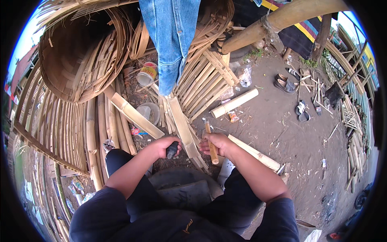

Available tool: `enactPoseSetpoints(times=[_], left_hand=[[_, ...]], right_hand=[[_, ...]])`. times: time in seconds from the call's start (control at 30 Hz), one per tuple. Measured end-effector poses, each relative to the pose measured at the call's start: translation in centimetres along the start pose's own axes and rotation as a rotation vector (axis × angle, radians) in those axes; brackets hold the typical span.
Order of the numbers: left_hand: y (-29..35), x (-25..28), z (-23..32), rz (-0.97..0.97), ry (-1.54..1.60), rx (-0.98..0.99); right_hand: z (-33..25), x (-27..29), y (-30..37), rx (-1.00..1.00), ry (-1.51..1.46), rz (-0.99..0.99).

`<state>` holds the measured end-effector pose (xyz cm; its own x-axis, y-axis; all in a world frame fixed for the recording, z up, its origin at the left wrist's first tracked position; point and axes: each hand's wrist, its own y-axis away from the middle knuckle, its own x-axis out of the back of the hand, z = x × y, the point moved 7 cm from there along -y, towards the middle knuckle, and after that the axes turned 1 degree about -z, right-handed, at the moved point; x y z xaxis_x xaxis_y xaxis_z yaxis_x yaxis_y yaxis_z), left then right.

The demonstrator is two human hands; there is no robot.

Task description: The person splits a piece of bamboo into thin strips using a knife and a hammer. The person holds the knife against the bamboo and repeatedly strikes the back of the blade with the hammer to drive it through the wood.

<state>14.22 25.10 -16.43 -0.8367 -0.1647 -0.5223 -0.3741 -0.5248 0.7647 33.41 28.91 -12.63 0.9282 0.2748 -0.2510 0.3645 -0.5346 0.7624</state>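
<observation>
My left hand (pixel 162 146) is closed around a small, dark, blocky piece (pixel 172 150) whose kind I cannot make out. In my right hand (pixel 218 144) is a short wooden-handled tool (pixel 211 150), held upright, with a small metallic-looking tip at its far end. Between the two hands lies a split bamboo piece (pixel 182 125), sloping toward me from the pile beyond. Another split bamboo length (pixel 136 115) ends just beyond my left hand. A third bamboo piece (pixel 254 152) lies to the right, partly behind my right forearm.
Large woven baskets (pixel 52 60) stand at the far left beside a slatted bamboo panel (pixel 56 129). Blue jeans (pixel 167 44) hang ahead, in front of bamboo slats (pixel 201 84). A bamboo section (pixel 234 103) and shoes (pixel 284 83) lie on the dirt. A thick bamboo pole (pixel 282 22) crosses the upper right.
</observation>
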Motion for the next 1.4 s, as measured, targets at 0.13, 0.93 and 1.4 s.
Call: enactPoseSetpoints(times=[0.13, 0.93, 1.4], left_hand=[[1.6, -2.0, 0.1, -0.001, -0.161, -0.144], [14.3, 7.3, 2.5, -0.086, 0.443, -0.542], [20.5, 13.0, 6.2, -0.063, 0.847, -0.631]], right_hand=[[-0.7, -1.5, 1.1, 0.165, -0.035, 0.109], [-4.7, -20.6, -1.8, 0.301, 0.449, 0.118], [-9.4, -30.0, -31.9, 0.349, 0.231, -0.031]])
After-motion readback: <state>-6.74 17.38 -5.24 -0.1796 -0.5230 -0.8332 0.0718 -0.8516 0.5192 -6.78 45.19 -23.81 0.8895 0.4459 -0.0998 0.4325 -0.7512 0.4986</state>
